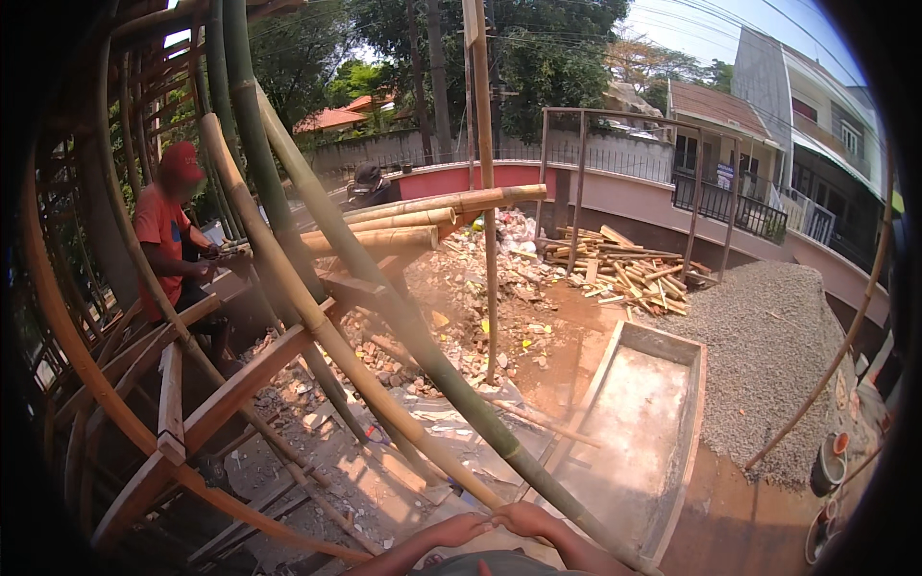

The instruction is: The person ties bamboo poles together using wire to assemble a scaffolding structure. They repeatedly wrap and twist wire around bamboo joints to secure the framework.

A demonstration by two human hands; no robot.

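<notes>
My left hand (465,529) and my right hand (524,518) meet at the lower middle, close to my body. Their fingers are curled and touch each other. Whether anything lies between them is hidden. A tan bamboo pole (357,355) slants down from the upper left, and its lower end passes out of sight at my hands. I cannot tell if I grip it. Beside it, a thicker green bamboo pole (461,394) crosses down to the right, past my right hand.
Wooden beams (245,384) frame the left, where a person in a red shirt (173,230) works. Cut bamboo poles (403,226) jut out over rubble (461,307). Right of my hands lie a shallow rectangular trough (699,384) and a gravel heap (768,365). An upright pole (490,288) stands mid-view.
</notes>
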